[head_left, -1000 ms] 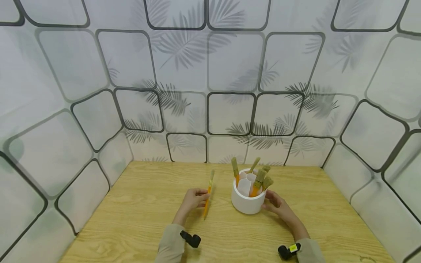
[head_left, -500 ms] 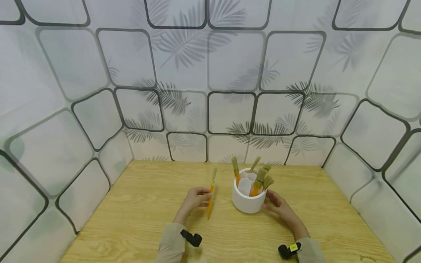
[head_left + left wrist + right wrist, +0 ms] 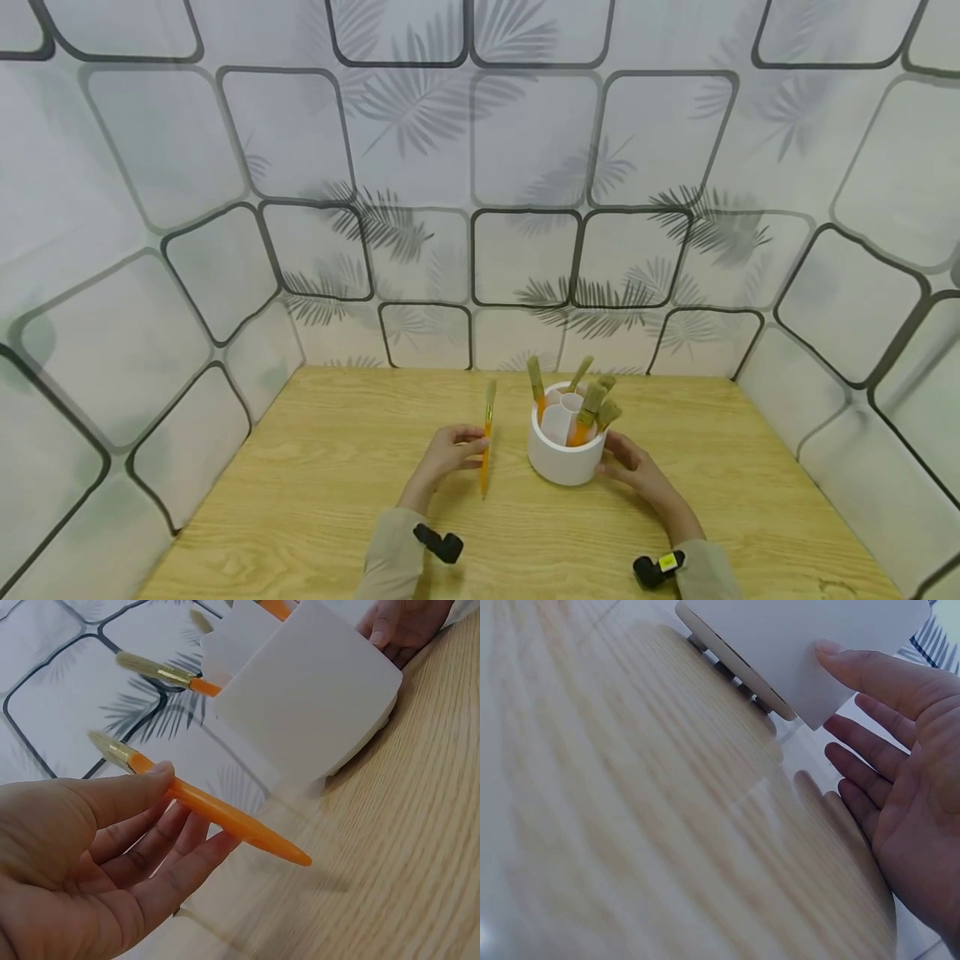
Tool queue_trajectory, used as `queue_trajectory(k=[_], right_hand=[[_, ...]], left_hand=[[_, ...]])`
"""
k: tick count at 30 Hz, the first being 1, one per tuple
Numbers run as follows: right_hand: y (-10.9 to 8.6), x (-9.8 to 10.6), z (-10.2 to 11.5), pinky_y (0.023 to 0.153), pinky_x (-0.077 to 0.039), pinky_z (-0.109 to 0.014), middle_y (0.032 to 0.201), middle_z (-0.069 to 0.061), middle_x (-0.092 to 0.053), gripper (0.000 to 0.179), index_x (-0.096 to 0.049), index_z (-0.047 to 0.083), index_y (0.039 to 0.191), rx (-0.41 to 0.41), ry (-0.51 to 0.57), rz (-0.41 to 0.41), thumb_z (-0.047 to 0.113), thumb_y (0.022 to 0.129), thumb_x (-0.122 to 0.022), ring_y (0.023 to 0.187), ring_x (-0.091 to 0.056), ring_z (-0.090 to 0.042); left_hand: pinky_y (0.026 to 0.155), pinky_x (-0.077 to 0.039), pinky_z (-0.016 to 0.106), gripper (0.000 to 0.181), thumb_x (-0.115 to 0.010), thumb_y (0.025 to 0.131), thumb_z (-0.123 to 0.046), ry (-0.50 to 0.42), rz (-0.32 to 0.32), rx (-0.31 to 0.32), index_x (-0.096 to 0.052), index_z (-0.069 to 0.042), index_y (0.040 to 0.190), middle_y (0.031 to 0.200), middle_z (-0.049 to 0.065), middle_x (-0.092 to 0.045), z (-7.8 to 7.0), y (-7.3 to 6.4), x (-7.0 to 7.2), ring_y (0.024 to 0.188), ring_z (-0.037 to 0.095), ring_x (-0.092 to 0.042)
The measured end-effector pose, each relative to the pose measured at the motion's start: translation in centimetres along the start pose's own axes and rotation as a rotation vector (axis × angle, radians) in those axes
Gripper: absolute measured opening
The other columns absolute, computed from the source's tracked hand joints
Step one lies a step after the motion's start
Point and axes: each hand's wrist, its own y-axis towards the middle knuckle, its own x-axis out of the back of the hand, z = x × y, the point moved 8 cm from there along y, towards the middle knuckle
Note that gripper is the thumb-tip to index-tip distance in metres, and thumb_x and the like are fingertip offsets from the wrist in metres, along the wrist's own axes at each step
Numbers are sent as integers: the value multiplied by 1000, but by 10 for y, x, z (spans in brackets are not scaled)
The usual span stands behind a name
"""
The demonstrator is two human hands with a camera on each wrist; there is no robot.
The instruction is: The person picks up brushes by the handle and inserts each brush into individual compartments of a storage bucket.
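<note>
My left hand [image 3: 447, 454] pinches a paintbrush [image 3: 487, 437] by its orange handle, between thumb and fingers. In the head view the brush stands nearly upright, bristles up; the left wrist view shows its handle tip [image 3: 289, 851] slanting down over the table. To its right, apart from it, is a white round divided brush holder [image 3: 564, 462]. Several brushes [image 3: 588, 408] with orange handles stand in the holder, bristles up. At the holder's right side rests my right hand [image 3: 637, 471], its thumb [image 3: 847, 664] touching the wall and its other fingers loosely bent.
The light wood table [image 3: 337, 467] carries the holder. A patterned cloth [image 3: 420, 250] with grey frames and leaves rises behind the table and along both sides. Small feet show under the holder's base [image 3: 735, 667] in the right wrist view.
My left hand has shifted slightly to the right with the paintbrush, towards the holder. The brush has become more upright. My right hand and the holder stay in place.
</note>
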Motion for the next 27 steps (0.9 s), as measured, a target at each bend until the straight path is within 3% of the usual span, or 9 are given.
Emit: queue_trajectory(k=[3, 8, 21, 27], right_hand=[[0, 0, -3, 99, -28, -10, 134, -29, -42, 57, -36, -5, 137, 13, 4, 0, 3, 87, -61, 112, -43, 9], [5, 4, -26, 97, -29, -8, 134, -25, -45, 57, -39, -1, 137, 33, 15, -14, 6, 86, -63, 113, -44, 9], [4, 4, -26, 98, -30, -12, 134, -23, -46, 56, -40, 0, 136, 11, -7, -29, 9, 86, -64, 114, -44, 8], [4, 4, -24, 98, -30, -11, 134, -24, -46, 57, -39, 0, 137, 21, -10, -31, 9, 86, -64, 113, -43, 9]], left_hand=[[78, -55, 39, 37, -63, 89, -15, -6, 0, 3, -55, 9, 115, 106, 17, -58, -1, 0, -2, 90, 18, -61], [79, -55, 39, 38, -63, 88, -16, 2, 2, -3, -55, 9, 115, 105, 16, -59, 0, 2, -3, 90, 18, -61], [78, -56, 38, 35, -63, 89, -16, 11, -1, -18, -56, 8, 114, 105, 15, -59, -6, 2, -8, 89, 16, -59], [79, -55, 40, 36, -62, 89, -16, 3, 3, -45, -56, 9, 115, 107, 18, -59, -11, 4, -10, 97, 27, -59]])
